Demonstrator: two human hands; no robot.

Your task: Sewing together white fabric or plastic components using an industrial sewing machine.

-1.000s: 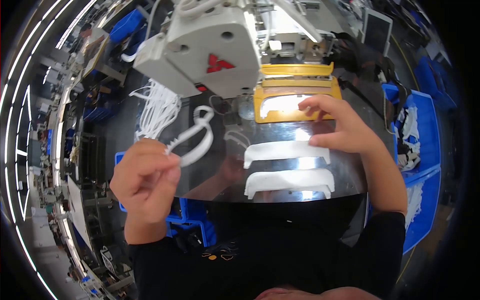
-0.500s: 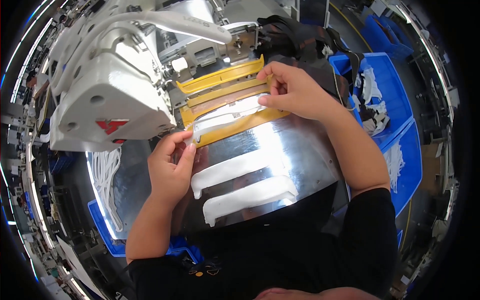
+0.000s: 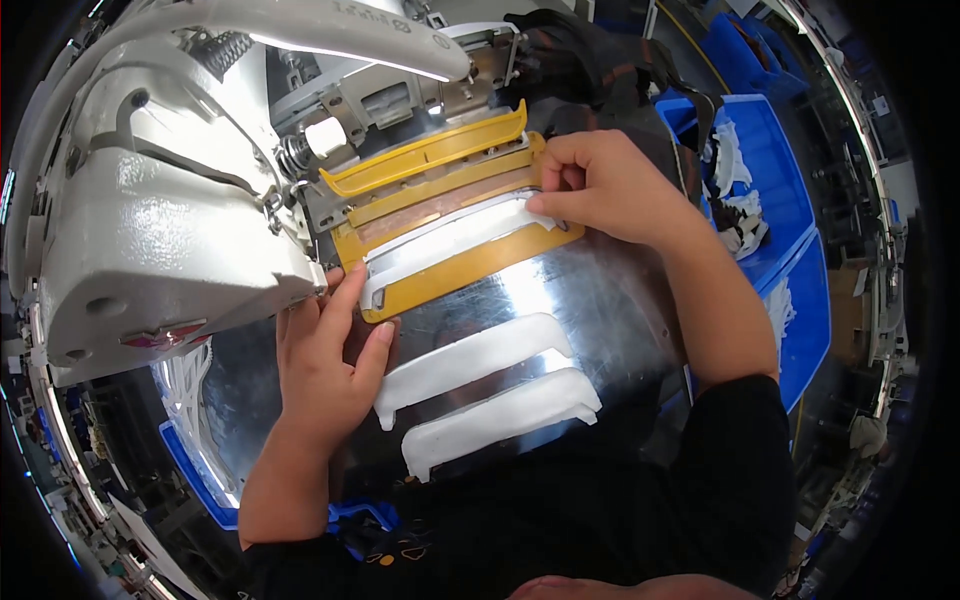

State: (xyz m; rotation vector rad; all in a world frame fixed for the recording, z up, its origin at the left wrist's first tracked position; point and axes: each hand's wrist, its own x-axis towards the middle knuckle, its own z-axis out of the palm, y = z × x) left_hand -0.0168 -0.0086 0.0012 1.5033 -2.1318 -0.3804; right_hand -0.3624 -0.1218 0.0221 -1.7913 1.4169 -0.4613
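A narrow white fabric strip lies along the slot of a yellow sewing template. My right hand pinches the strip's right end between thumb and curled fingers. At the template's left end is my left hand, thumb and fingers apart; its index fingertip touches the corner by the strip's end, while some other fingers are partly hidden. Nearer me, two white curved collar-like pieces lie side by side on the shiny metal plate.
A large white sewing machine rises close to my left hand. Dark fabric is heaped behind the template. Blue bins with white and dark scraps stand at the right. White strips hang at the left.
My left hand has let go of the strip's left end, and its fingers have spread. That end has come down flat on the template. The right hand stays at the other end.
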